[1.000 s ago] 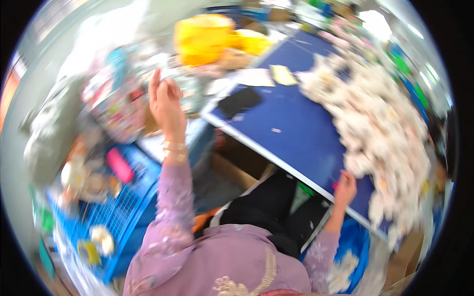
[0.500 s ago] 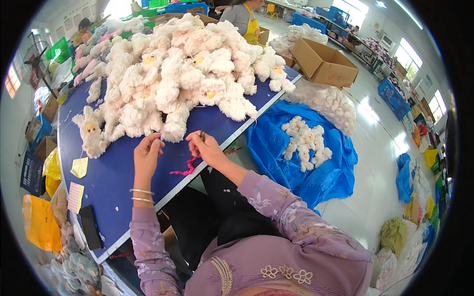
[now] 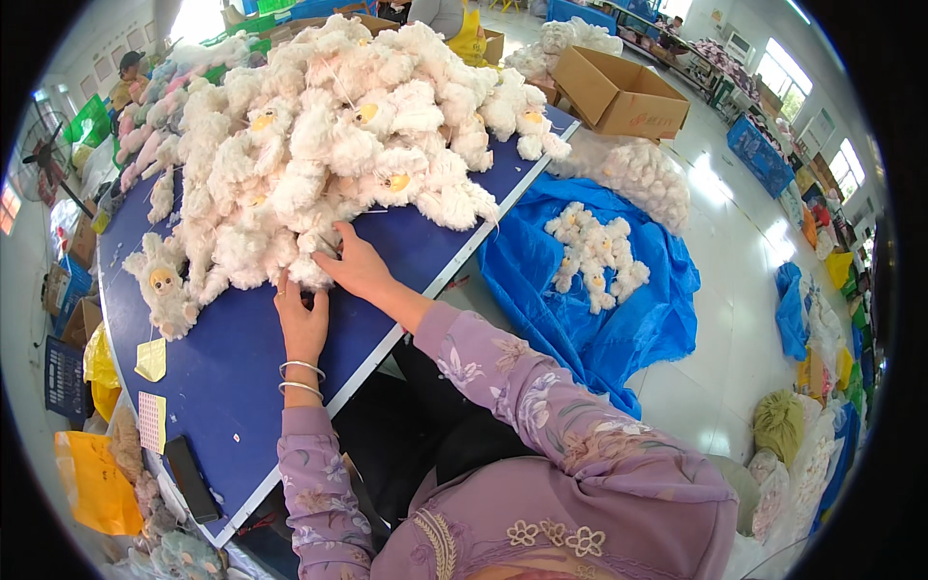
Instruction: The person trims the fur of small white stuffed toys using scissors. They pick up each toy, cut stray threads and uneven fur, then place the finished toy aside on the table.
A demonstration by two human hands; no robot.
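Note:
A large heap of cream-white fluffy plush toys [image 3: 319, 126] covers much of the blue tabletop. Both of my hands touch one plush toy [image 3: 307, 269] at the heap's near edge. My left hand [image 3: 303, 324] meets its lower side, thumb and fingers apart. My right hand [image 3: 362, 271] lies on its right side, fingers spread over the fur. That toy's face does not show. Apart from the heap, at the left, sits a plush toy [image 3: 164, 282] with a yellowish face and upright ears.
The blue table [image 3: 217, 387] has a pale metal edge. A black flat object [image 3: 191, 478], a dotted sheet [image 3: 152, 421] and a yellow paper [image 3: 151, 359] lie on its left. Right of it, a blue sheet [image 3: 619, 358] holds more white plush toys [image 3: 597, 256]. A cardboard box [image 3: 619, 92] stands behind.
Both hands have moved from in front of the heap onto the plush toy at its near edge. The right hand's fingers have spread. The pink cord by the right wrist is out of sight.

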